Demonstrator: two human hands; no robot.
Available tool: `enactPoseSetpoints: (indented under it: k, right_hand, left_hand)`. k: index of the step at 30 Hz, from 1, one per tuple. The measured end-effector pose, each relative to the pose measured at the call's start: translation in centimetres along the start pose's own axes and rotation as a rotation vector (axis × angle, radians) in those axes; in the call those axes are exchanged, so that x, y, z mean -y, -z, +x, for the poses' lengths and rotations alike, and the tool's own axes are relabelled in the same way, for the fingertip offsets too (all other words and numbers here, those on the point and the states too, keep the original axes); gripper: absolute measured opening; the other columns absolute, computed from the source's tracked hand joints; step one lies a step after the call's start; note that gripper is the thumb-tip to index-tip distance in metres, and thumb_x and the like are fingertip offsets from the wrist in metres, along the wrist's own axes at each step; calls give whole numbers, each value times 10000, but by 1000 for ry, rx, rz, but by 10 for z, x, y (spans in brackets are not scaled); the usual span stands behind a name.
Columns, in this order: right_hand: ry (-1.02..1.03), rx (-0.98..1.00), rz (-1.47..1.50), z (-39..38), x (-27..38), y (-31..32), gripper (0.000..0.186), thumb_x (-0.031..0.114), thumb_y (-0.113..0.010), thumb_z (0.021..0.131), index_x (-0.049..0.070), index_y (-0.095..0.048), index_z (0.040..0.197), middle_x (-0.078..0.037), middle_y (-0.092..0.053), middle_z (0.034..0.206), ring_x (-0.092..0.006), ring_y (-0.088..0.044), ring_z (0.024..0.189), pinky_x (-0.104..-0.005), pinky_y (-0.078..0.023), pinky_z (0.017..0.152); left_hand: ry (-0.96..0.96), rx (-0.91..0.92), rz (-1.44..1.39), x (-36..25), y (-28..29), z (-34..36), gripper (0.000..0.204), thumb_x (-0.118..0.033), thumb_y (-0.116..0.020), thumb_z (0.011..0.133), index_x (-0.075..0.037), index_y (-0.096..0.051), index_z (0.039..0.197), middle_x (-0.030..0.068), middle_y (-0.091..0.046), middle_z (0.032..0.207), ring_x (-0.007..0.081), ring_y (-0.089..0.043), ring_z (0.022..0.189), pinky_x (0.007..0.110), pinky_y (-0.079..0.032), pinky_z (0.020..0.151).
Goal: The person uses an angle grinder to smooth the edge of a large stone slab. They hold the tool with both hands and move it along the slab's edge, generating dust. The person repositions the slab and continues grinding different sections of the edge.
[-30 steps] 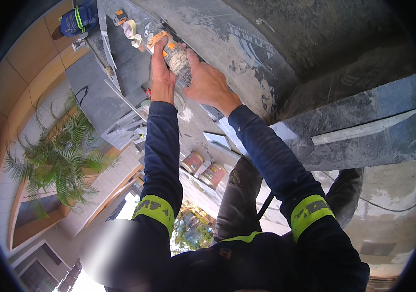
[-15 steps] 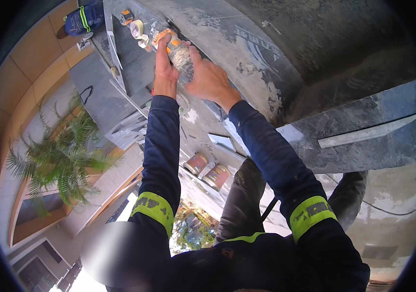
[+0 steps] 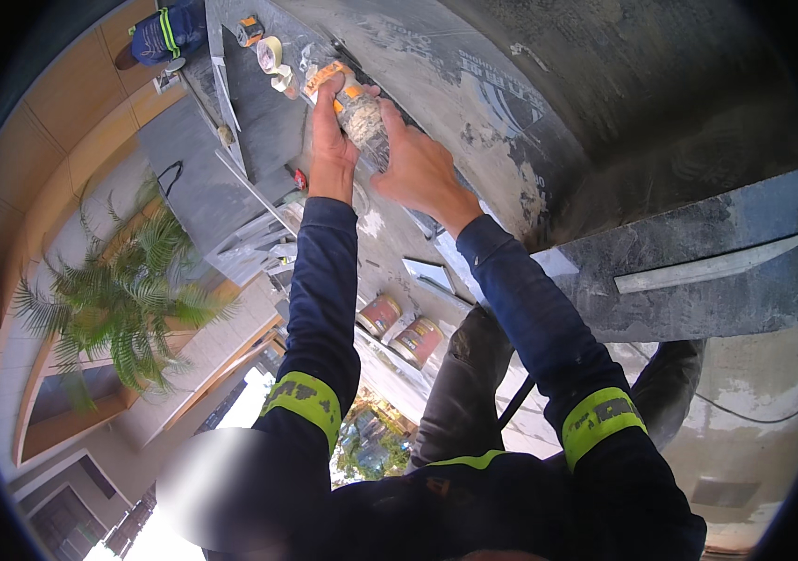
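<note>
My left hand (image 3: 332, 136) is wrapped round a dust-caked orange-and-grey power tool (image 3: 362, 119) from its left side. My right hand (image 3: 418, 173) grips the same tool from the right, lower along its body, on the long dark edge of the bench. Just beyond the tool, a roll of pale tape (image 3: 269, 54) and an orange-and-black tape measure (image 3: 249, 30) lie on the grey surface, with small pale scraps nearby.
A grey sloped slab (image 3: 502, 84) rises along the right, and a ledge (image 3: 717, 309) holds a long pale strip (image 3: 712, 262). Two tins (image 3: 415, 340) stand below. A person in blue (image 3: 161, 37) is at top left. Palm fronds (image 3: 128, 299) show at left.
My hands and the tool sit slightly farther right in the picture, as the surroundings have also shifted a little. Both hands keep their grip.
</note>
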State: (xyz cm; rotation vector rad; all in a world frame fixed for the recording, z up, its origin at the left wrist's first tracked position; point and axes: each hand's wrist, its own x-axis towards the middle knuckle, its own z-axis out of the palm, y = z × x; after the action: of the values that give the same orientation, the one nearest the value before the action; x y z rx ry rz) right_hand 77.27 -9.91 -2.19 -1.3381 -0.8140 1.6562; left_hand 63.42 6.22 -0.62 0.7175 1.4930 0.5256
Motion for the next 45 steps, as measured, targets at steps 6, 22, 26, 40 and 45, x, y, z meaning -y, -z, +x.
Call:
enactPoseSetpoints:
  k: [6, 22, 26, 40, 45]
  right_hand:
    - [9, -1, 7, -2, 1, 3, 1104, 160, -814, 785, 29, -267, 1735, -298, -772, 1160, -510, -757, 1100, -567, -586, 960]
    - [-1, -1, -24, -5, -2, 1, 1115, 157, -806, 787, 35, -260, 1752, -277, -771, 1183, -484, -760, 1099, -564, -590, 953]
    - [-6, 19, -23, -1, -1, 2, 1105, 141, -792, 778, 29, -268, 1744, -300, -769, 1187, -507, -754, 1110, -566, -588, 962]
    - [7, 13, -10, 6, 1, 2, 1100, 146, -803, 762, 1, -283, 1719, -309, -777, 1140, -506, -767, 1085, -559, -600, 945]
    - [6, 5, -19, 3, 1, 3, 1099, 159, -812, 767, 9, -284, 1720, -305, -776, 1143, -504, -767, 1086, -564, -598, 945]
  left_hand:
    - [-27, -1, 29, 1, -3, -6, 387, -292, -742, 1027, -51, -618, 1303, 201, -765, 1004, 328, -797, 898, 463, -697, 751]
    - [-58, -22, 57, 5, -7, -9, 407, -344, -706, 1048, -42, -604, 1301, 225, -767, 1009, 363, -784, 839, 517, -695, 740]
    - [-52, -23, 29, 5, -4, -7, 417, -318, -763, 1022, -62, -617, 1318, 181, -750, 1019, 323, -796, 899, 472, -700, 739]
    - [-36, -66, -26, 6, 6, 7, 427, -351, -727, 1038, -38, -608, 1302, 263, -765, 1001, 393, -777, 800, 542, -697, 737]
    - [-44, -81, -15, 7, 3, 4, 424, -353, -726, 1038, -39, -611, 1298, 257, -766, 1002, 389, -775, 793, 538, -698, 742]
